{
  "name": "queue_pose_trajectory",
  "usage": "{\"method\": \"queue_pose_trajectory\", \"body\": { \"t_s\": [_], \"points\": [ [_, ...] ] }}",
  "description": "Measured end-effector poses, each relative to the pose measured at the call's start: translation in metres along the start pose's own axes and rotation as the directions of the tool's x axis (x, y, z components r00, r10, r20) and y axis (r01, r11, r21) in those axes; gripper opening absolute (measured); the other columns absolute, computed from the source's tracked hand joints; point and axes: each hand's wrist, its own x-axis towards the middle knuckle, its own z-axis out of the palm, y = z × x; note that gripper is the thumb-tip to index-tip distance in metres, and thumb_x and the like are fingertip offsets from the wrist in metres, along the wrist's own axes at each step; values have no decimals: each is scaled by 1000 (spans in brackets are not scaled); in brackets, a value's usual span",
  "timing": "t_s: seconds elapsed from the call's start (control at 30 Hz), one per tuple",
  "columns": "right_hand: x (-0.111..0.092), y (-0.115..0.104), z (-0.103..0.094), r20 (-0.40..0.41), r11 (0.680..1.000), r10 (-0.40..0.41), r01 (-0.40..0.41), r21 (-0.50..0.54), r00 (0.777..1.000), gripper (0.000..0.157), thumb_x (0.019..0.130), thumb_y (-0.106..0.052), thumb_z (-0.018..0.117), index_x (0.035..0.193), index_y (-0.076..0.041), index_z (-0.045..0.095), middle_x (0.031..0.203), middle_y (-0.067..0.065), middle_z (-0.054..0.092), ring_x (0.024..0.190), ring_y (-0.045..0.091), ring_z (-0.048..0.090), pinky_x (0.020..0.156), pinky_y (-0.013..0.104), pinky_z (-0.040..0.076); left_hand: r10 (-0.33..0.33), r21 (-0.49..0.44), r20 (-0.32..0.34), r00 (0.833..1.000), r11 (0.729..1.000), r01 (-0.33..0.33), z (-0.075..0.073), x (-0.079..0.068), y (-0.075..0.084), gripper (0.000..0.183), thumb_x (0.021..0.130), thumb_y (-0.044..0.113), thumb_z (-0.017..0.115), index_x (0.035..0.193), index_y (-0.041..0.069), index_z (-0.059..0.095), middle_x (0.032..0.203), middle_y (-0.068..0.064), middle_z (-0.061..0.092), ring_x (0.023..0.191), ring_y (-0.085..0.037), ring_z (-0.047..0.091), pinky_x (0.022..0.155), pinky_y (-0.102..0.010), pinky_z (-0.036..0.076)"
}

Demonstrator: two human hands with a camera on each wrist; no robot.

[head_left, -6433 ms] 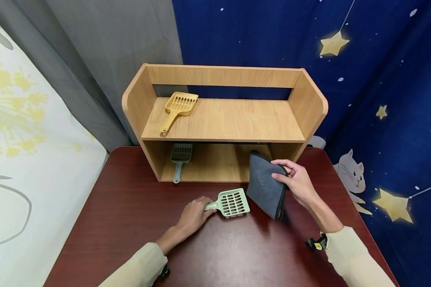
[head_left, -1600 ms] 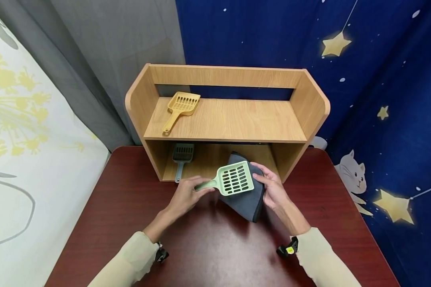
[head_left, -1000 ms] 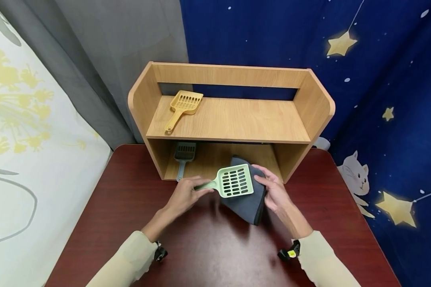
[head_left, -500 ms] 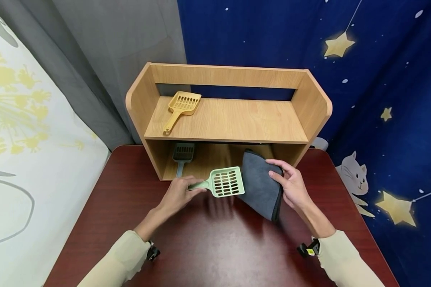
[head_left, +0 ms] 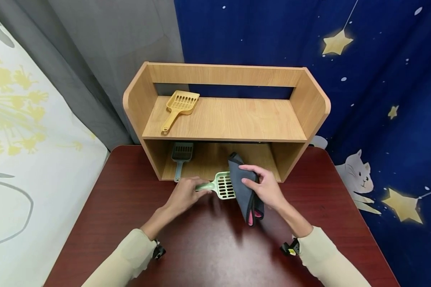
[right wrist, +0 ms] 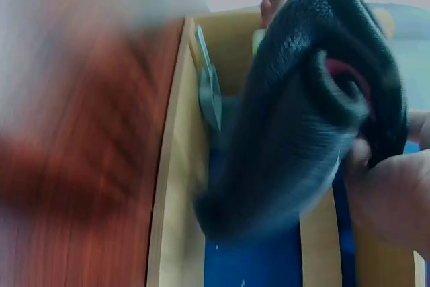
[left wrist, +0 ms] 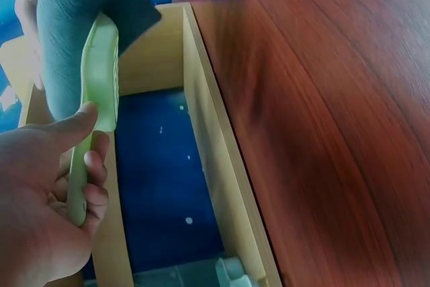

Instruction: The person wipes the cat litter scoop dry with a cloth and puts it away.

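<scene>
My left hand (head_left: 184,196) grips the handle of a pale green slotted litter scoop (head_left: 224,185) above the table, in front of the shelf. In the left wrist view thumb and fingers wrap round the scoop's handle (left wrist: 78,186). My right hand (head_left: 265,187) holds a folded dark grey cloth (head_left: 242,187) with black edging and pink inside. The cloth covers the right end of the scoop's head. In the right wrist view the cloth (right wrist: 289,119) is blurred and hides most of the scoop.
A two-tier wooden shelf (head_left: 222,119) stands at the back of the dark red table (head_left: 215,247). A yellow litter scoop (head_left: 181,104) lies on its upper tier, left side. A grey litter scoop (head_left: 181,155) lies below it on the lower tier, handle to the front.
The cloth moved off the scoop to the right half a second ago and is now back left, over the scoop's end. The scoop, lifted from near the table earlier, has shifted slightly right.
</scene>
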Motion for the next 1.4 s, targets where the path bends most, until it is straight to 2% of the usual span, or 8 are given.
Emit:
{"method": "queue_pose_trajectory", "body": {
  "t_s": [0.1, 0.3, 0.4, 0.6, 0.8, 0.93, 1.2, 1.4],
  "points": [
    [3, -8, 16, -37, 988, -6, 1, -152, 999, 36, 87, 1, 70, 122, 0, 66, 122, 17, 66, 107, 23, 60, 85, 22, 47, -6, 24, 5, 1000, 1000, 6, 5, 3, 5, 25, 77, 18, 84, 98, 7, 77, 89, 0, 73, 75, -8, 65, 63, -25, 50],
    [16, 17, 31, -74, 976, -27, 11, -218, 997, 35, 86, -6, 74, 119, -16, 70, 121, 3, 68, 116, 19, 59, 95, 35, 45, -9, 63, 37, 999, 998, 7, 12, 7, 13, 24, 81, 24, 81, 100, 10, 77, 90, 4, 72, 71, -5, 61, 62, -24, 49],
    [20, 32, 32, -65, 955, -47, 26, -295, 997, 34, 86, -12, 76, 117, -24, 71, 119, -3, 68, 117, 15, 59, 97, 38, 45, -13, 81, 43, 999, 997, 9, 13, 6, 12, 24, 81, 26, 81, 99, 12, 76, 90, 5, 72, 70, -4, 61, 62, -25, 48],
    [15, 48, 17, -74, 911, -29, -4, -413, 997, 33, 84, -12, 76, 114, -24, 72, 115, 2, 70, 110, 18, 63, 90, 39, 49, -29, 101, 56, 998, 995, 24, 11, -2, 7, 22, 79, 25, 82, 97, 14, 76, 91, 7, 72, 78, -6, 65, 67, -28, 51],
    [9, 48, -6, -112, 908, -29, -21, -418, 993, 34, 83, -8, 77, 113, -23, 72, 115, 2, 70, 111, 20, 62, 91, 40, 48, -31, 90, 26, 999, 996, 28, 5, -8, 1, 20, 78, 22, 83, 95, 13, 76, 89, 6, 72, 78, -8, 66, 67, -31, 52],
    [7, 47, -10, -104, 912, -38, -8, -411, 994, 35, 83, -6, 77, 113, -22, 72, 114, 2, 70, 109, 18, 63, 88, 38, 50, -46, 89, 26, 999, 995, 44, 3, -12, -2, 21, 77, 21, 83, 96, 13, 77, 90, 5, 72, 78, -9, 67, 67, -31, 52],
    [12, 40, 24, -78, 928, -34, 2, -373, 996, 33, 82, -9, 77, 112, -24, 73, 112, -2, 71, 101, 14, 64, 79, 29, 49, -35, 80, 24, 999, 996, 33, 12, -3, 8, 24, 79, 24, 82, 99, 12, 76, 93, 4, 72, 81, -10, 67, 69, -29, 52],
    [19, 30, 39, -133, 951, -45, 1, -310, 990, 33, 83, -12, 78, 111, -29, 73, 113, -3, 70, 97, 13, 63, 78, 29, 50, -35, 84, 5, 999, 996, 34, 17, 3, 15, 25, 80, 24, 82, 99, 9, 76, 87, 2, 71, 67, -6, 60, 59, -22, 46]
  ]
}}
